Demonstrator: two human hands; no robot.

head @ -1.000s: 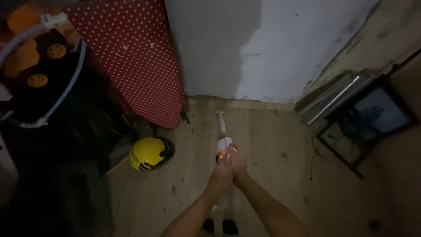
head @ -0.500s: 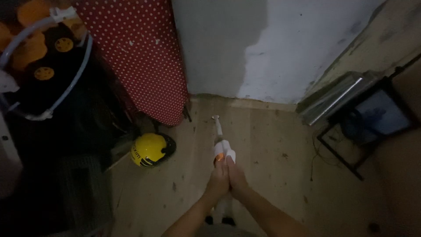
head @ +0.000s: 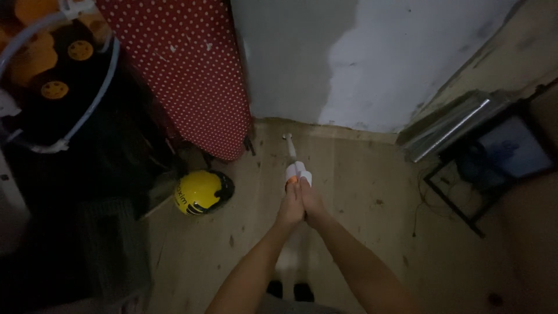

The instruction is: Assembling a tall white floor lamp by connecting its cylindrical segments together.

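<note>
A dim corner of a room: a pale wooden floor (head: 360, 192) scuffed with dark spots meets a patchy grey-and-white wall (head: 372, 64).

Far left stands a dark stack of stuff with orange wheels and a loop of pale tubing (head: 87, 110). Beside it a red ironing board with white dots (head: 186, 70) leans upright against the wall, and at its foot a yellow helmet (head: 200, 191) lies on the floor.

In the middle, the person's arms reach forward and down. The left hand (head: 290, 206) and the right hand (head: 311, 203) are pressed together side by side, both closed round the handle of a white stick-shaped tool (head: 296, 168). Its thin shaft runs away from the hands to a small end resting on the floor close to the wall. I cannot tell what kind of tool it is in this light.

Compared with a second ago, the view has drifted a little to the left and the helmet now sits somewhat further from the hands. The grip looks the same, and the tool's tip points at much the same strip of floor by the wall, so I judge the work is carrying on unbroken.

To the right, a shiny metal bar (head: 453, 128) leans in the corner, above a dark wire frame (head: 459, 203) with a trailing cable.
</note>
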